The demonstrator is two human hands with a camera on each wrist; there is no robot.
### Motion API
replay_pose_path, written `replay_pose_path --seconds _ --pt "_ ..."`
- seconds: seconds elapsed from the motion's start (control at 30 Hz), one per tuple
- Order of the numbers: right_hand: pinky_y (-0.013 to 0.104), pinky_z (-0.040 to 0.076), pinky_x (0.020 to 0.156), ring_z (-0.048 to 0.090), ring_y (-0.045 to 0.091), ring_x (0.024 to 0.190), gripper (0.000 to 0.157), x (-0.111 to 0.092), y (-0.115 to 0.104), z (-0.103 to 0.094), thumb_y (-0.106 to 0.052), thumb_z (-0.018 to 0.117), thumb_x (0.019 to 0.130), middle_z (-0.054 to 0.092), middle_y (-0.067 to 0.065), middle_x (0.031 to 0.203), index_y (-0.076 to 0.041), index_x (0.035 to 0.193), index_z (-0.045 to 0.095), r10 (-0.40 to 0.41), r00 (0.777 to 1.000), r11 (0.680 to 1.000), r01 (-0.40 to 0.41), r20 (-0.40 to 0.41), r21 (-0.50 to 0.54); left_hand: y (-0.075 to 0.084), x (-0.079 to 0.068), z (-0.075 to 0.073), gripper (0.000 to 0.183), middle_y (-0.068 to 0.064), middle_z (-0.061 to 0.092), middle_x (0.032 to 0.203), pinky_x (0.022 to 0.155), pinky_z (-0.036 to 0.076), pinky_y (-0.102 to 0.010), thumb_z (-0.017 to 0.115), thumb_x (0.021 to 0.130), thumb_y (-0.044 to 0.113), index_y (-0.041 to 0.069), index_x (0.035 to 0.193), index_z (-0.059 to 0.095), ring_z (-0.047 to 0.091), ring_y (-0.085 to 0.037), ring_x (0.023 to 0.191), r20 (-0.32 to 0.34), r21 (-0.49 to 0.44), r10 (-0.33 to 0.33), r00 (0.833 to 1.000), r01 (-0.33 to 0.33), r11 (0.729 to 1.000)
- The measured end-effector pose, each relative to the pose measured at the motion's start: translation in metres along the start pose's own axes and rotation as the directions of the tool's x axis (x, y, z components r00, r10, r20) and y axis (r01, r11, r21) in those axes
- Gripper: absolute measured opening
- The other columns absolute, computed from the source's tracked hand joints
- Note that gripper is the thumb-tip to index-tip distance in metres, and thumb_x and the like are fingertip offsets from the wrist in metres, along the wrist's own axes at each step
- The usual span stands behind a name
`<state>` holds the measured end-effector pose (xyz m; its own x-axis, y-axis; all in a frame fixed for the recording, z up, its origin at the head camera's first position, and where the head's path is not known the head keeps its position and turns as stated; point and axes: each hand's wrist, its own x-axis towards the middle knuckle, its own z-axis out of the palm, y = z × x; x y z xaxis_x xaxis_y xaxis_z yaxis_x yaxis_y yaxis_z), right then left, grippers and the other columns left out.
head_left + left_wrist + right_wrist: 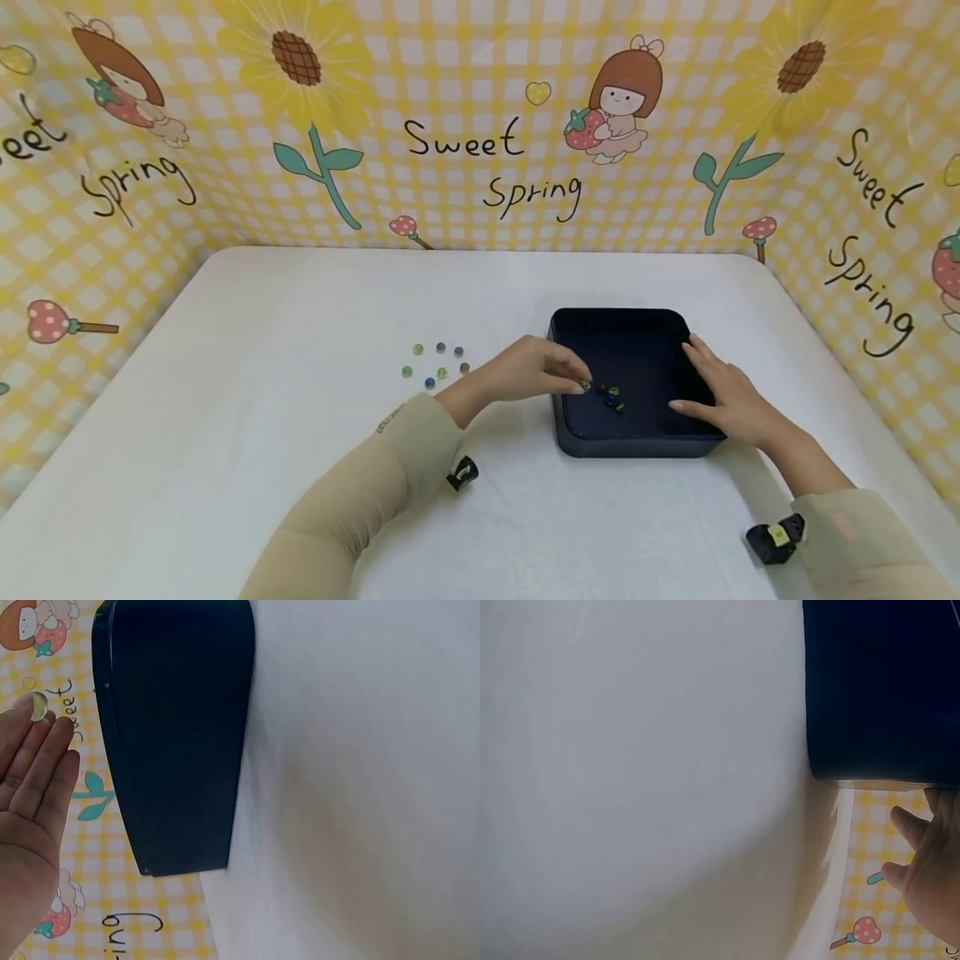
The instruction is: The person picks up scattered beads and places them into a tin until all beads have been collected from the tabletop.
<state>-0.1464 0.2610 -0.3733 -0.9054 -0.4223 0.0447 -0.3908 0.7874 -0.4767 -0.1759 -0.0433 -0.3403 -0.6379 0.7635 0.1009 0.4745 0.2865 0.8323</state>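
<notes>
My left hand reaches over the near-left rim of a dark navy box, pinching a clear glass marble with a yellow-green swirl between thumb and fingertips. Below and just right of those fingertips, several marbles lie clustered on the box floor. On the box's right side rests my right hand, its fingers spread along the outer wall and rim and its thumb reaching over the edge. Left of the box, several more marbles, green, blue and brown, are scattered on the white table, partly behind my left forearm.
The white table is bounded by a yellow checked cloth at the back and both sides. Small black cameras hang at the left cuff and the right cuff.
</notes>
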Motion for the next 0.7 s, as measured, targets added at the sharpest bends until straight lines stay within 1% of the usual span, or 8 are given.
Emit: replay_pose_path --seconds 0.13,0.23,0.33,0.4,0.53,0.7 --pt "0.06 0.005 0.094 0.007 0.042 0.124 0.082 0.0 0.0 0.0 -0.033 0.058 0.082 0.001 0.021 0.141 0.003 0.137 0.009 0.001 1.0 1.0 -0.001 0.002 0.001 0.003 0.013 0.008 0.02 0.005 0.062 0.093 0.07 0.045 -0.013 0.063 0.079 0.017 0.01 0.098 0.064 0.056 0.002 0.082 0.017 0.036 0.021 1.0 -0.022 0.999" --pt "0.06 0.005 0.094 0.007 0.042 0.124 0.082 0.0 0.0 0.0 -0.033 0.058 0.082 0.001 0.021 0.141 0.002 0.137 0.009 0.003 1.0 1.0 -0.003 0.002 0.001 0.005 0.023 0.014 0.021 0.005 0.062 0.093 0.07 0.044 -0.011 0.062 0.079 0.016 0.008 0.098 0.063 0.055 0.003 0.082 0.032 0.071 0.048 0.998 -0.05 0.996" --pt "0.06 0.005 0.094 0.007 0.042 0.124 0.082 0.001 0.0 0.0 -0.034 0.057 0.082 0.001 0.021 0.141 0.002 0.137 0.009 0.012 1.0 1.0 -0.012 0.004 -0.002 0.005 0.033 0.02 0.022 0.003 0.062 0.093 0.071 0.043 -0.01 0.061 0.079 0.014 0.005 0.099 0.063 0.055 0.003 0.081 0.049 0.082 0.061 0.997 -0.065 0.995" --pt "0.061 0.005 0.094 0.007 0.042 0.124 0.082 0.001 0.0 0.0 -0.034 0.057 0.082 0.001 0.021 0.141 0.002 0.137 0.009 0.017 1.0 1.0 -0.017 0.005 0.0 0.003 0.039 0.024 0.022 0.002 0.062 0.092 0.07 0.043 -0.009 0.061 0.079 0.013 0.004 0.1 0.063 0.055 0.003 0.081 0.059 0.082 0.055 0.997 -0.06 0.995" --pt "0.061 0.005 0.093 0.006 0.042 0.125 0.082 0.0 0.001 0.001 -0.034 0.057 0.082 0.0 0.02 0.141 0.001 0.137 0.007 0.017 1.0 1.0 -0.017 0.006 0.007 -0.002 0.049 0.03 0.022 0.004 0.062 0.093 0.069 0.042 -0.008 0.061 0.08 0.013 0.006 0.1 0.063 0.054 0.004 0.08 0.075 0.124 0.028 0.997 -0.037 0.992" --pt "0.06 0.005 0.094 0.006 0.043 0.124 0.082 0.0 0.001 0.0 -0.035 0.057 0.082 0.0 0.019 0.141 0.0 0.137 0.007 0.02 1.0 1.0 -0.02 0.009 0.002 -0.004 0.062 0.035 0.021 0.005 0.061 0.094 0.068 0.04 -0.006 0.06 0.081 0.013 0.007 0.101 0.063 0.053 0.004 0.08 0.109 0.223 0.002 0.994 -0.027 0.974"
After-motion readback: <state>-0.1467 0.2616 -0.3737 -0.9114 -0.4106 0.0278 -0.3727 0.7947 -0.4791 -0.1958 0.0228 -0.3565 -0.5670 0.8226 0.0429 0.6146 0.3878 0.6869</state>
